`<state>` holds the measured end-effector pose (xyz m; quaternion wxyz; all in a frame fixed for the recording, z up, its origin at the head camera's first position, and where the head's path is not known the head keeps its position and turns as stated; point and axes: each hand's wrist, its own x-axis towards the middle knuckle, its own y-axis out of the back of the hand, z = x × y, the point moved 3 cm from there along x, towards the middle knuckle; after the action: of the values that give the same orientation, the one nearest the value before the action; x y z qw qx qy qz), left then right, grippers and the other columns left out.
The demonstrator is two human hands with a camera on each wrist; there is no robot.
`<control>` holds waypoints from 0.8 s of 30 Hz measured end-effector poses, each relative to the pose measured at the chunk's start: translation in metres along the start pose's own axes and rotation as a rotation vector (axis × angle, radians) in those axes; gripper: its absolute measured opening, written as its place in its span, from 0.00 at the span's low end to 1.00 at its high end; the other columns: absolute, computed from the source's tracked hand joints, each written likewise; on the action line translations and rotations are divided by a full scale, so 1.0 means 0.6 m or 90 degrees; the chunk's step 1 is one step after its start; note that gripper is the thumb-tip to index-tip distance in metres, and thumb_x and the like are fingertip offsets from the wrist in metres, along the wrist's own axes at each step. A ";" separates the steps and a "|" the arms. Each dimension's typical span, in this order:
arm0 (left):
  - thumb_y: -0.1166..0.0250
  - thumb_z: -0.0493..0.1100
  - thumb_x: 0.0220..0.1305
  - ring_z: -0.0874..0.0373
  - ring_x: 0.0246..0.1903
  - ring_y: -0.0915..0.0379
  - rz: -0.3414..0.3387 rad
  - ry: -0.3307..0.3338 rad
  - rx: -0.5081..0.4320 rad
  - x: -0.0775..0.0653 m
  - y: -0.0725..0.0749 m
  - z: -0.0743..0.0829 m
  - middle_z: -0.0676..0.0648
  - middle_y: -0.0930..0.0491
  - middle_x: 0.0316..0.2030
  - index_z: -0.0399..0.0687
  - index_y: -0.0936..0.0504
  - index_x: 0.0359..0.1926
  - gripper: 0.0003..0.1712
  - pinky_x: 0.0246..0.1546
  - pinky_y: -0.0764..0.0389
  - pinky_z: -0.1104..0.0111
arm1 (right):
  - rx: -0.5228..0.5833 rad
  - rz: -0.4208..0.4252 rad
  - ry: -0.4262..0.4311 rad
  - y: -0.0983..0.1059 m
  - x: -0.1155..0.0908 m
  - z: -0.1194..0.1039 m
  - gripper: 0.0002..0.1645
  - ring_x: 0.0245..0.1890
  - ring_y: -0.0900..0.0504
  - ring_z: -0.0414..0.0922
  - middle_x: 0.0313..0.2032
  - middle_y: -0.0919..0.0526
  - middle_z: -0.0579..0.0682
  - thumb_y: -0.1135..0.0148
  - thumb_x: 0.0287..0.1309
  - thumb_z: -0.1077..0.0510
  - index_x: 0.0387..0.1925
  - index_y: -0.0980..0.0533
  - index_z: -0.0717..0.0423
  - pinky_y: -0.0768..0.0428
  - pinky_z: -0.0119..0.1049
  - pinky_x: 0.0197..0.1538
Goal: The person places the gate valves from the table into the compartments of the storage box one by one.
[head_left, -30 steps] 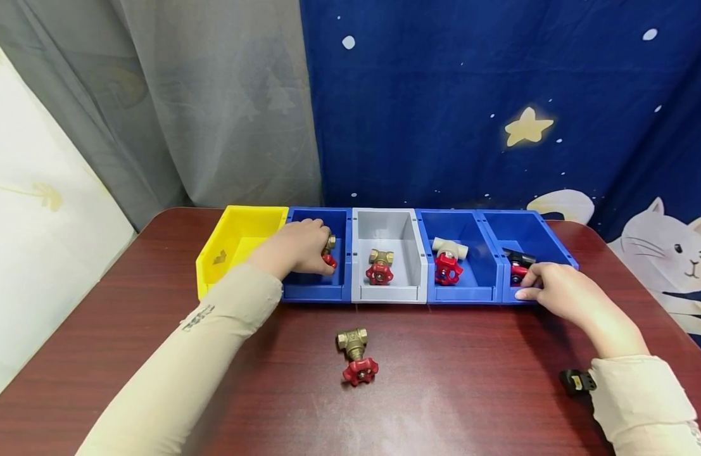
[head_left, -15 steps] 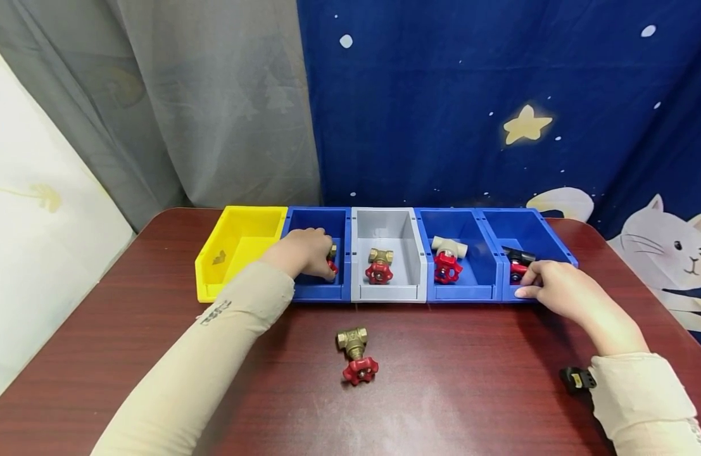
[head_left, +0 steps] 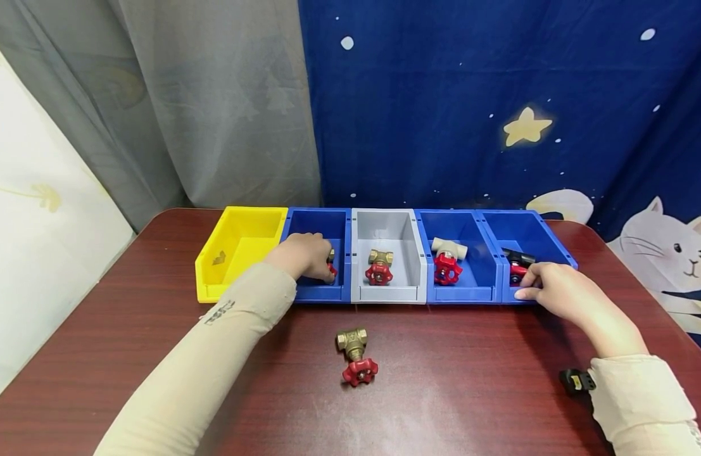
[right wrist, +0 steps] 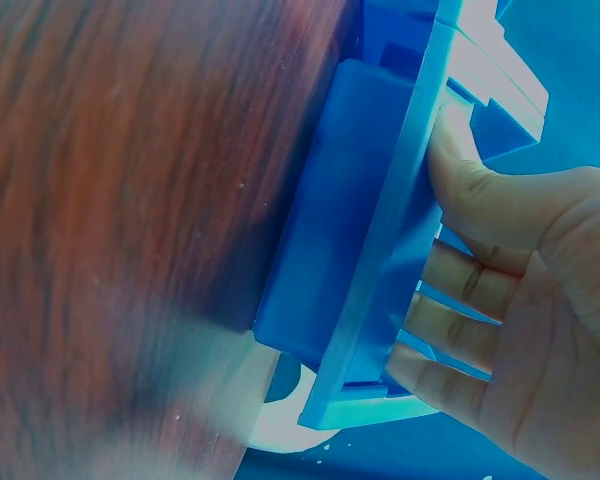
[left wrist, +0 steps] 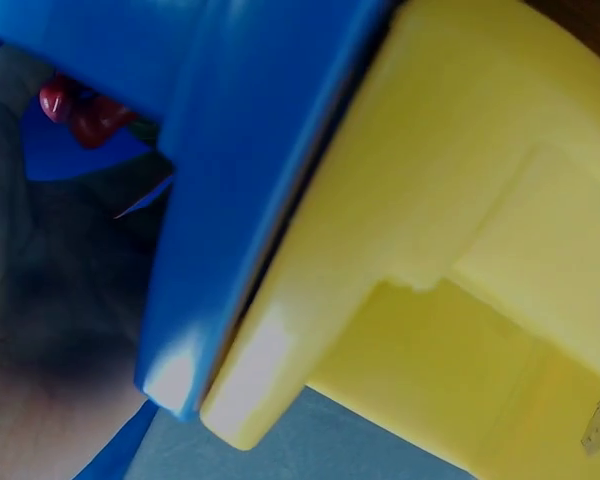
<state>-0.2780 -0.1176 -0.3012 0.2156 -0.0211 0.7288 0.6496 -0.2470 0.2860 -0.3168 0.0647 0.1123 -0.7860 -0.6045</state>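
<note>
My left hand [head_left: 304, 254] reaches into the blue bin [head_left: 318, 218] beside the yellow one. Its fingers curl over a brass valve with a red handwheel [head_left: 332, 270], mostly hidden by the hand. In the left wrist view, a bit of the red handwheel [left wrist: 95, 120] shows by a finger behind the bin wall. At the far right, my right hand [head_left: 567, 291] grips the front edge of the end blue bin [head_left: 546, 237], thumb on the lip and fingers over it. Inside that bin lies a black valve with a red handle [head_left: 519, 258], close to those fingers.
A yellow bin [head_left: 244, 221] stands at the row's left end. The grey bin [head_left: 384, 221] holds a brass valve [head_left: 380, 266]; the blue one beside it holds a cream valve [head_left: 448, 259]. Another brass valve [head_left: 356, 354] lies on the table in front. A black device [head_left: 577, 381] sits at the right cuff.
My left hand has moved slightly right and lower in the blue bin, covering more of the valve there. The right hand stays on the end bin.
</note>
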 end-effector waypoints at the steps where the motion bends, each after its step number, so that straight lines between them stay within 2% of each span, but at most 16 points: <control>1: 0.32 0.60 0.59 0.47 0.46 0.27 0.000 0.002 0.000 0.000 0.000 -0.001 0.41 0.22 0.48 0.41 0.19 0.50 0.29 0.54 0.25 0.53 | 0.000 0.000 0.000 0.000 0.000 0.000 0.11 0.30 0.26 0.51 0.28 0.21 0.51 0.29 0.57 0.55 0.31 0.19 0.61 0.26 0.51 0.36; 8: 0.33 0.60 0.58 0.49 0.44 0.26 -0.005 0.011 -0.004 -0.001 0.000 -0.002 0.43 0.20 0.45 0.43 0.18 0.46 0.27 0.51 0.24 0.54 | 0.002 0.000 -0.001 -0.001 0.000 0.000 0.11 0.30 0.26 0.51 0.28 0.21 0.51 0.29 0.57 0.55 0.31 0.19 0.61 0.26 0.52 0.36; 15: 0.30 0.63 0.56 0.49 0.42 0.26 -0.001 0.007 0.006 0.001 -0.003 -0.005 0.44 0.21 0.42 0.42 0.19 0.47 0.31 0.50 0.23 0.54 | -0.002 0.007 0.009 0.000 0.000 0.000 0.11 0.29 0.26 0.50 0.27 0.21 0.50 0.29 0.57 0.56 0.30 0.19 0.60 0.26 0.51 0.36; 21: 0.30 0.65 0.55 0.49 0.42 0.25 0.045 -0.020 0.007 -0.005 -0.001 -0.013 0.45 0.21 0.42 0.43 0.19 0.44 0.31 0.49 0.23 0.52 | -0.005 0.010 0.015 0.000 0.000 0.001 0.11 0.29 0.26 0.50 0.27 0.20 0.50 0.29 0.57 0.56 0.30 0.19 0.60 0.27 0.51 0.35; 24: 0.32 0.64 0.58 0.48 0.44 0.24 0.074 -0.042 0.004 -0.012 0.003 -0.017 0.45 0.20 0.45 0.44 0.19 0.51 0.32 0.50 0.24 0.51 | -0.005 0.012 0.016 0.001 0.000 0.001 0.11 0.29 0.26 0.50 0.27 0.20 0.50 0.29 0.57 0.55 0.30 0.19 0.60 0.26 0.51 0.36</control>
<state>-0.2752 -0.1285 -0.2965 0.2018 0.0435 0.7231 0.6592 -0.2473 0.2867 -0.3167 0.0808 0.1120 -0.7837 -0.6056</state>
